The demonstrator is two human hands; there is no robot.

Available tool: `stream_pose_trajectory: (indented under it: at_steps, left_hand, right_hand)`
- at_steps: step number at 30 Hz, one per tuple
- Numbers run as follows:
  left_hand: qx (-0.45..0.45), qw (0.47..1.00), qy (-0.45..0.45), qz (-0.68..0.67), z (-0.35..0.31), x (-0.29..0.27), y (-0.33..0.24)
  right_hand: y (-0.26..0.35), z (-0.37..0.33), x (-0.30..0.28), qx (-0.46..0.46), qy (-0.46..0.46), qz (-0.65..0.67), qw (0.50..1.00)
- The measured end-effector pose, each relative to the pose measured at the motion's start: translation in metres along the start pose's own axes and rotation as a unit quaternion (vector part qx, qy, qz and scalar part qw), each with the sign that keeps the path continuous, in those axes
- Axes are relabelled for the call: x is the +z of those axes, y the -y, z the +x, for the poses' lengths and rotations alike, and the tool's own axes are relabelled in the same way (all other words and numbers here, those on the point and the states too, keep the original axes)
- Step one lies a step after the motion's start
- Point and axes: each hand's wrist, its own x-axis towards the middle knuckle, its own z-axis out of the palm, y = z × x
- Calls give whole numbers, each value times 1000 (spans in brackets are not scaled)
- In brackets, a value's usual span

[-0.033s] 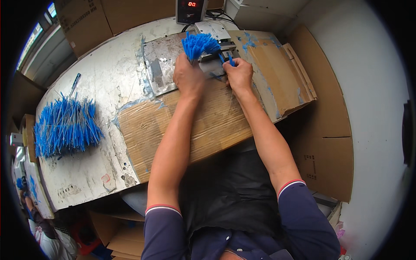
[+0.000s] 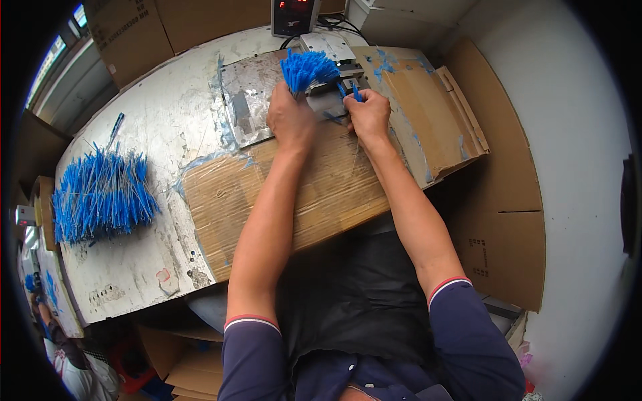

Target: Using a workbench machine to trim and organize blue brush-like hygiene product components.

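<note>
My left hand (image 2: 291, 121) is closed round a bunch of thin blue-tipped wires (image 2: 308, 69), their blue ends fanned out above the fist. To its right, my right hand (image 2: 370, 115) pinches a few blue-tipped wires (image 2: 358, 93) between thumb and fingertips. These stand up close to the front of a small metal bench machine (image 2: 329, 47). Part of the machine is hidden behind the bunch. Under and beside my left hand is a worn metal plate (image 2: 251, 113) fixed to the tabletop.
A large heap of blue-tipped wires (image 2: 105, 194) lies on the scuffed white table (image 2: 170, 227) at left, with a pen (image 2: 116, 127) beyond it. A control box (image 2: 294, 17) with a red display stands behind. Flat cardboard (image 2: 267, 200) covers the front; a person (image 2: 70, 354) works far left.
The red characters on the control box's display have changed. My hands and the wires look the same.
</note>
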Motion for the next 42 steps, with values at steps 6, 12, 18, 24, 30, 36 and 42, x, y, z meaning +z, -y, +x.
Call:
stream_pose_trajectory:
  at_steps: [6, 12, 18, 24, 30, 36, 42]
  left_hand:
    - [28, 999, -2, 27, 0, -1, 2]
    - [52, 995, 41, 72, -1, 2, 7]
    - [78, 991, 60, 89, -1, 5, 5]
    - [94, 990, 55, 93, -2, 1, 3]
    - [130, 984, 66, 104, -3, 0, 6]
    - [88, 988, 37, 118, -2, 1, 4]
    - [2, 999, -16, 37, 1, -3, 2]
  right_hand:
    - [22, -7, -9, 122, 57, 185, 973]
    - [17, -10, -15, 173, 61, 324, 928]
    - [6, -9, -28, 93, 17, 363, 927]
    - [15, -28, -38, -203, 80, -73, 973]
    - [16, -31, -44, -234, 169, -207, 935]
    - [13, -18, -36, -94, 120, -167, 974]
    - [9, 1, -25, -63, 84, -129, 986]
